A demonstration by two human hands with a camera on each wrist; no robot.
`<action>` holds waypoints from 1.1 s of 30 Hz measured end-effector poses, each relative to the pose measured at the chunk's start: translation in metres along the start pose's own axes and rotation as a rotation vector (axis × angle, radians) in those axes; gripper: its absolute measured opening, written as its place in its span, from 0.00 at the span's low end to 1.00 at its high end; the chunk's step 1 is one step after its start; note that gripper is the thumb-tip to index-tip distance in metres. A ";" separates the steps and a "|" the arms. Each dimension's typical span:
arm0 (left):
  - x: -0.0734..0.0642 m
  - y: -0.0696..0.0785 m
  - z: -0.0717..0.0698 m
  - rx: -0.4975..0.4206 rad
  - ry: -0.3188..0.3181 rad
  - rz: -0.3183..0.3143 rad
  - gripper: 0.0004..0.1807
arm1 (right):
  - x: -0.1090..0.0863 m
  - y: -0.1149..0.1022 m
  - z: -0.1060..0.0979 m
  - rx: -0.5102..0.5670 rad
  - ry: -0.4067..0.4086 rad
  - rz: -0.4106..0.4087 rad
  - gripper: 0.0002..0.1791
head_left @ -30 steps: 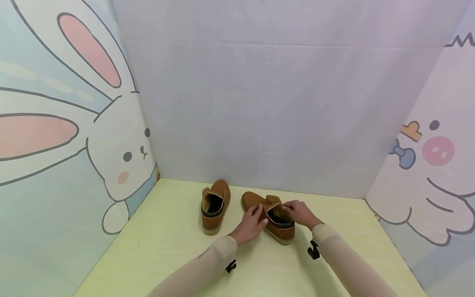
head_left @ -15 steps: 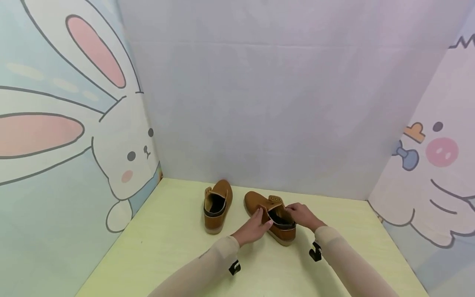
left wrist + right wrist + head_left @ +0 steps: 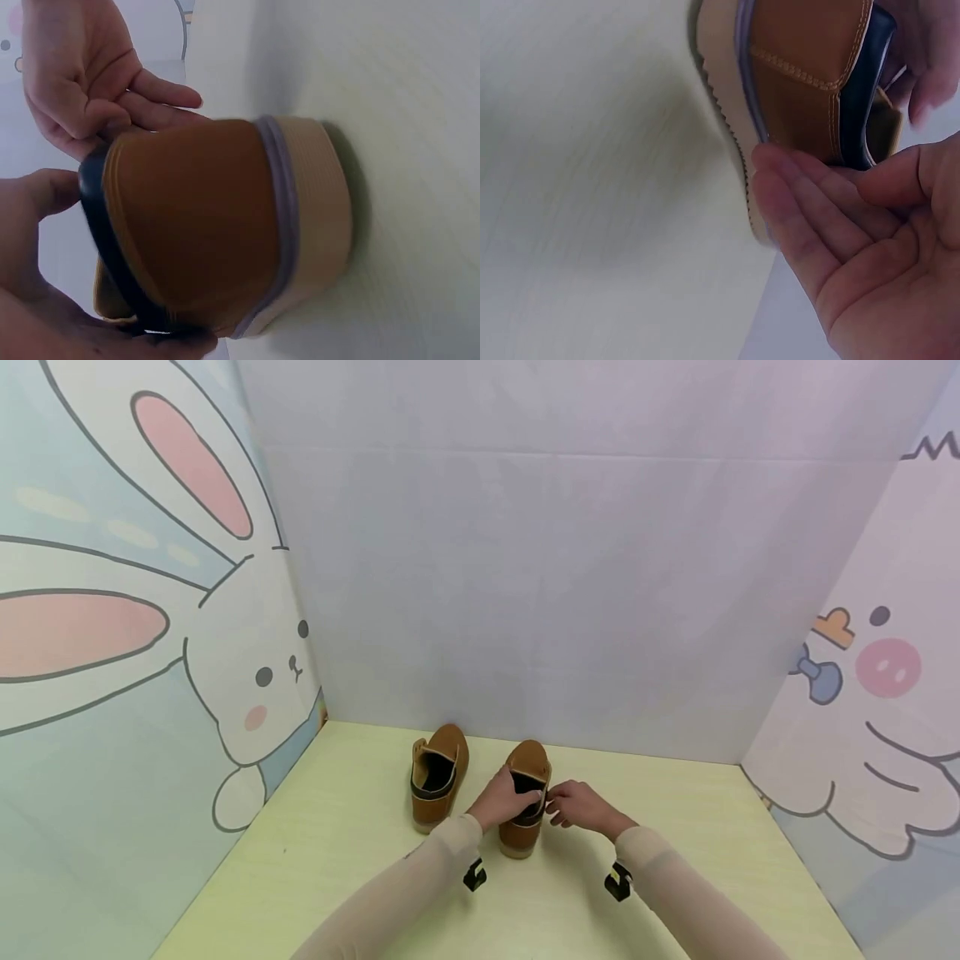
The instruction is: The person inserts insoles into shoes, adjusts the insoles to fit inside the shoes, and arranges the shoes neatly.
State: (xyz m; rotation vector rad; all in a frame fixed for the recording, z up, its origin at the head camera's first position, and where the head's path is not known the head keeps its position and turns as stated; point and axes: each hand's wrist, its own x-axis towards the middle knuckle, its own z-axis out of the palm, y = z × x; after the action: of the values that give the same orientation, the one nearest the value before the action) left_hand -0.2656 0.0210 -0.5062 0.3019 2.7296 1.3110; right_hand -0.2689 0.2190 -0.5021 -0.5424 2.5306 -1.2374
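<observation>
A brown leather shoe [image 3: 519,837] with a black padded collar stands on its sole, toe toward the back wall. My left hand [image 3: 501,800] grips it across the collar, fingers along the left side and thumb at the opening. In the left wrist view the heel [image 3: 199,225] is close and slightly blurred. My right hand [image 3: 588,808] is at the shoe's right side; in the right wrist view its fairly straight fingers [image 3: 802,199] touch the outer side wall. The matching shoe [image 3: 431,810] stands to the left, apart from both hands. Part of the gripped shoe's opening is hidden by my left hand.
Both shoes stand on a pale yellow tabletop [image 3: 337,852]. Close behind them rises a grey-white cloth wall [image 3: 525,568]. Side panels with a cartoon rabbit [image 3: 232,693] and a cartoon chick [image 3: 840,752] bound the left and right.
The right-hand shoe has turned, its heel swinging left, so it points nearly straight away. My left hand has moved over its opening; my right hand has shifted left and lower.
</observation>
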 end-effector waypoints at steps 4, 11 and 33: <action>0.004 0.001 0.000 0.071 0.027 -0.035 0.55 | 0.001 -0.003 0.006 -0.019 -0.020 -0.032 0.17; 0.009 0.003 0.010 0.263 0.065 -0.095 0.63 | -0.004 0.005 0.002 -0.038 -0.025 -0.048 0.18; 0.018 0.005 0.010 0.363 0.109 -0.145 0.54 | -0.021 0.038 -0.007 -0.062 0.031 -0.013 0.15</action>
State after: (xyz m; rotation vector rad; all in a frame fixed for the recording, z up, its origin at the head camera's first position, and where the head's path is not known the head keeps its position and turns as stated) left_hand -0.2812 0.0358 -0.5092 0.0566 3.0065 0.8149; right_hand -0.2607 0.2548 -0.5260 -0.5582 2.6028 -1.1839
